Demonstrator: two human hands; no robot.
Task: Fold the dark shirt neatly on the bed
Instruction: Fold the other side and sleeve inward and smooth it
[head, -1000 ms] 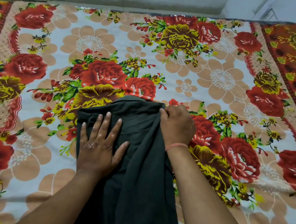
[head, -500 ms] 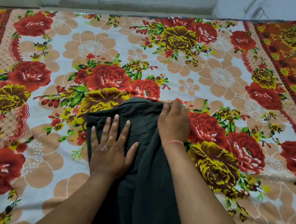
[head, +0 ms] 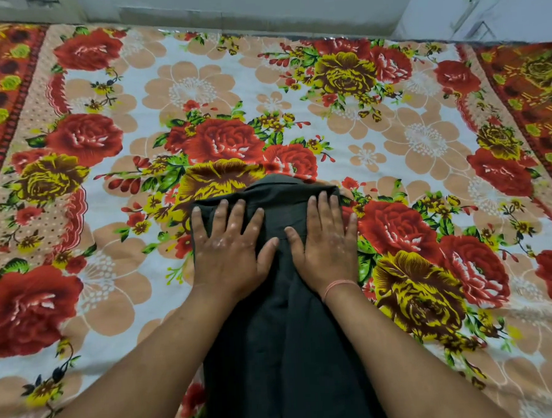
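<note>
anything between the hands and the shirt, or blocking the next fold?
Nothing visible. The left hand and right hand both lie flat on the dark shirt, palms down near its collar end. The floral bedsheet around the shirt shows only its print.

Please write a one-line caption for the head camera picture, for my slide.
Left hand and right hand press flat on a dark folded shirt lying on a floral bedsheet.

Even, soft indoor light; faint shadows; wide-angle bending at edges; slight blur.
</note>
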